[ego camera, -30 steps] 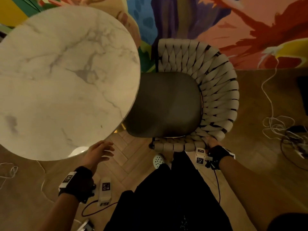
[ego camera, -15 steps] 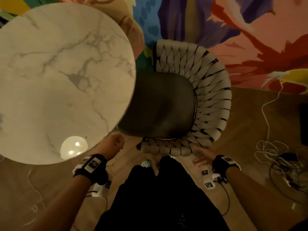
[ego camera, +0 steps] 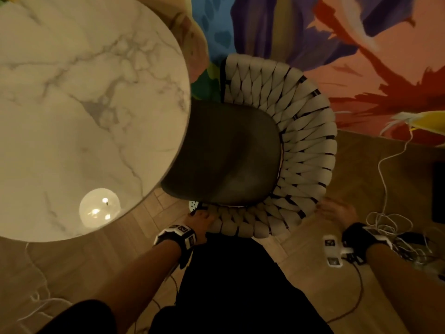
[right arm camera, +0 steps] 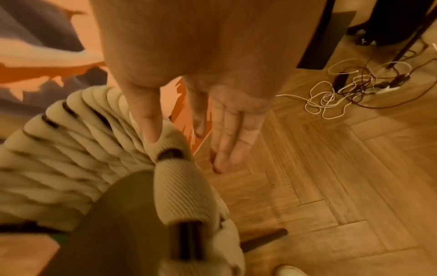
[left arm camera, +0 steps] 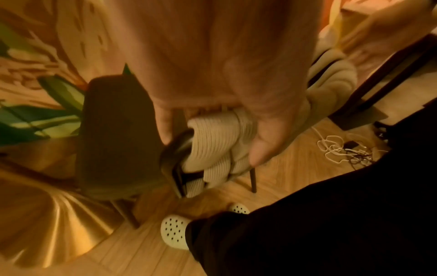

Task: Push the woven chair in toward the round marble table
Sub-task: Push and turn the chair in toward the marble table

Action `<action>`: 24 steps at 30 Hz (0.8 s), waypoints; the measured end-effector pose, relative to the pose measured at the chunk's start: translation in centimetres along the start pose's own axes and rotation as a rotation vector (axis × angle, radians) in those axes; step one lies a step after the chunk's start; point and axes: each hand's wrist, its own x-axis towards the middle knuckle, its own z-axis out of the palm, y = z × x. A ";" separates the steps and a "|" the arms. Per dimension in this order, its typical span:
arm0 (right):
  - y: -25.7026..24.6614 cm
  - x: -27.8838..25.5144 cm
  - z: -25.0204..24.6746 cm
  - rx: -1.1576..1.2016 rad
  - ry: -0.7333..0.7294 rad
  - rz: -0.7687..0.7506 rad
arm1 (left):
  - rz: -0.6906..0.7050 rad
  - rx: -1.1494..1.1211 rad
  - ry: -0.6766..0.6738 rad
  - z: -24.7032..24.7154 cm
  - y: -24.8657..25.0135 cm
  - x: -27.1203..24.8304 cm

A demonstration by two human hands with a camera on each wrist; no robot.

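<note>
The round marble table [ego camera: 84,104] fills the left of the head view. The woven chair [ego camera: 308,145] stands to its right, cream woven back curving round a dark seat [ego camera: 228,155] whose left edge lies under the tabletop. My left hand [ego camera: 201,221] is at the near end of the woven arm; in the left wrist view this left hand [left arm camera: 212,145] has fingers and thumb curled round the woven band [left arm camera: 217,130]. My right hand [ego camera: 337,213] lies against the near right rim. In the right wrist view its thumb [right arm camera: 151,127] rests on the weave and the fingers [right arm camera: 227,142] hang straight outside it.
A painted wall [ego camera: 361,56] stands close behind the chair. Tangled cables [ego camera: 390,225] lie on the herringbone floor at the right beside a dark object [ego camera: 438,189]. The table's gold base [left arm camera: 47,224] flares near the chair legs. My white perforated shoe [left arm camera: 175,233] stands just behind the chair.
My left hand has moved from beside the table's edge to the chair's near arm end and taken hold. My right hand let go and shifted right along the rim.
</note>
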 end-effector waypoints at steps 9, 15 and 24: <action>-10.5 2.7 0.4 -0.056 -0.019 -0.054 | 0.012 -0.226 0.093 0.1 -0.3 1.8; -13.1 5.6 1.3 -0.105 0.030 -0.090 | 0.039 -0.237 0.145 0.6 -1.1 1.9; -11.8 12.8 1.1 -0.187 0.154 -0.137 | -0.025 -0.095 0.170 -0.5 0.0 0.6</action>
